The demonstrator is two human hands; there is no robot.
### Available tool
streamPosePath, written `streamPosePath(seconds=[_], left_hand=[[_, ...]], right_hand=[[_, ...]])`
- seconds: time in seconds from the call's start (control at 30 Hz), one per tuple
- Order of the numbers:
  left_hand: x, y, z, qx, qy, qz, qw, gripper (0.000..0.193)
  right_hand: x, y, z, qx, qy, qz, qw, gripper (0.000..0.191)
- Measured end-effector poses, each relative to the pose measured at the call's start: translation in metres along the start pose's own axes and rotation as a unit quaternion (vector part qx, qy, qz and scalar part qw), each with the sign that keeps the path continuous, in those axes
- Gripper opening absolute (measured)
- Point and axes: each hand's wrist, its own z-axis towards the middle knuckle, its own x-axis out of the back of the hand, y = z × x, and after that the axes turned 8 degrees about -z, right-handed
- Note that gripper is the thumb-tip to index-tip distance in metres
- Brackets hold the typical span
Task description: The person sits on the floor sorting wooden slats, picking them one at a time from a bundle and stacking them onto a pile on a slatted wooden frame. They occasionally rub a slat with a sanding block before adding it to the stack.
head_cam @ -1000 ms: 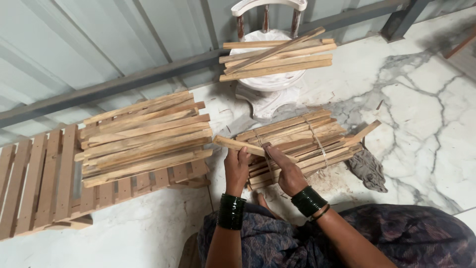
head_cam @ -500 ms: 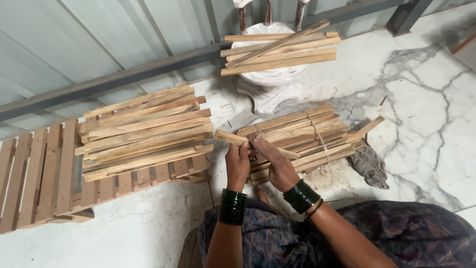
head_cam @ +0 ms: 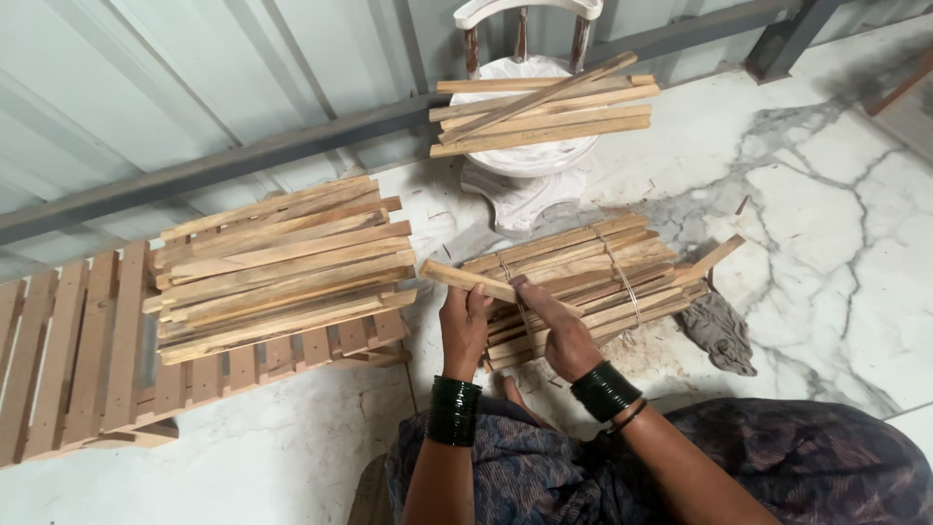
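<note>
Nearest the camera, the person sits low on the marble floor (head_cam: 855, 243), patterned cloth over the lap and dark green bangles on both wrists.

Left hand (head_cam: 465, 326): fingers are closed around the near end of a single slat (head_cam: 466, 279), gripping it from below. Right hand (head_cam: 559, 331): fingers are pressed onto the same slat further along, just above the bundle (head_cam: 593, 277). Both hands grasp the slat; neither is free.

The slat lies roughly level, tilted slightly, its left end projecting past the left hand. It touches or sits just over the near edge of the bundle, a flat pack of similar slats tied with two loops of cord. A grey rag (head_cam: 719, 331) lies on the floor just beside the right end of the bundle.

Step in hand, by judgement: one slat is being separated from, or worked against, the tied bundle. The next move calls for a firm two-handed grip and a clear path to the left.

Left of the hands, a loose stack (head_cam: 282, 262) of slats rests on a slatted rack (head_cam: 68, 360). Further off, more slats (head_cam: 539, 102) lie across a white stool (head_cam: 525, 156), against the metal wall (head_cam: 194, 78).
</note>
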Motion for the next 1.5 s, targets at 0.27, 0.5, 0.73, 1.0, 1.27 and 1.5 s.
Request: streamPosePath(seconds=[0.27,0.5,0.73,1.0,1.27,1.5], left_hand=[[0.009,-0.005,-0.001,0.015,0.027,-0.029,0.999,0.034],[-0.004,0.009,-0.002,-0.016,0.027,-0.041,0.999,0.031],[0.0,0.014,-0.005,-0.009,0.029,0.005,1.0,0.032],[-0.001,0.025,-0.007,-0.05,-0.012,0.012,0.999,0.031],[-0.002,0.048,-0.011,-0.075,-0.033,0.004,0.997,0.033],[-0.009,0.033,-0.009,0.078,-0.007,-0.136,0.988,0.046]], right_hand=[[-0.011,0.002,0.001,-0.008,0.009,-0.015,1.0,0.09],[0.003,0.001,-0.001,-0.027,-0.008,0.012,1.0,0.098],[0.007,-0.041,0.002,-0.027,-0.006,0.016,0.999,0.096],[0.01,-0.054,0.001,0.019,0.0,0.014,1.0,0.095],[0.013,-0.064,0.001,0.024,-0.008,0.029,0.999,0.094],[0.002,-0.077,0.005,0.072,0.034,-0.055,0.995,0.077]])
